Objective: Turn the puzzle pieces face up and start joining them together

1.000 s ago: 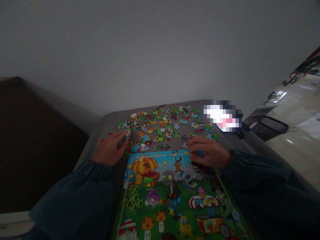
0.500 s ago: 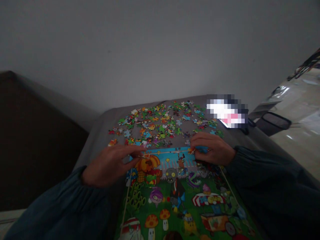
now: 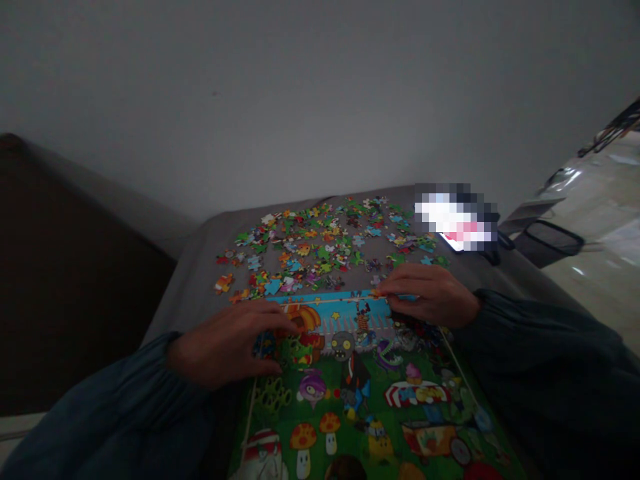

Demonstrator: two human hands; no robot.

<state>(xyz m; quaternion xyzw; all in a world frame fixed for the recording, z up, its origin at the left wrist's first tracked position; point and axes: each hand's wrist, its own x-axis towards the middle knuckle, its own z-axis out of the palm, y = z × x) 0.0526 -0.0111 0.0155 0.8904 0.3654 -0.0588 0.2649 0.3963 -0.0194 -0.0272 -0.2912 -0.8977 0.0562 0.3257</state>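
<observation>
A colourful picture board (image 3: 345, 373) with cartoon zombies, pumpkins and mushrooms lies in front of me, with a pale line along its border. My left hand (image 3: 233, 341) rests over its upper left part, thumb and fingers apart, hiding some of the pumpkin. At the upper right edge is my right hand (image 3: 434, 293), thumb and fingers pinched together on a small orange puzzle piece (image 3: 377, 293). Much of that piece is covered by the fingertips. Just beyond the board, loose puzzle pieces (image 3: 325, 253) lie scattered in many colours.
A phone with a lit, pixelated screen (image 3: 453, 223) lies at the right back on the grey cloth (image 3: 193, 267). A pale wall (image 3: 300, 100) rises behind. A dark panel (image 3: 75, 287) stands at left, and a shiny floor (image 3: 600, 233) shows at right.
My left hand has moved down over the board and its fingers have spread. My right hand has shifted slightly, the orange piece still between its fingertips.
</observation>
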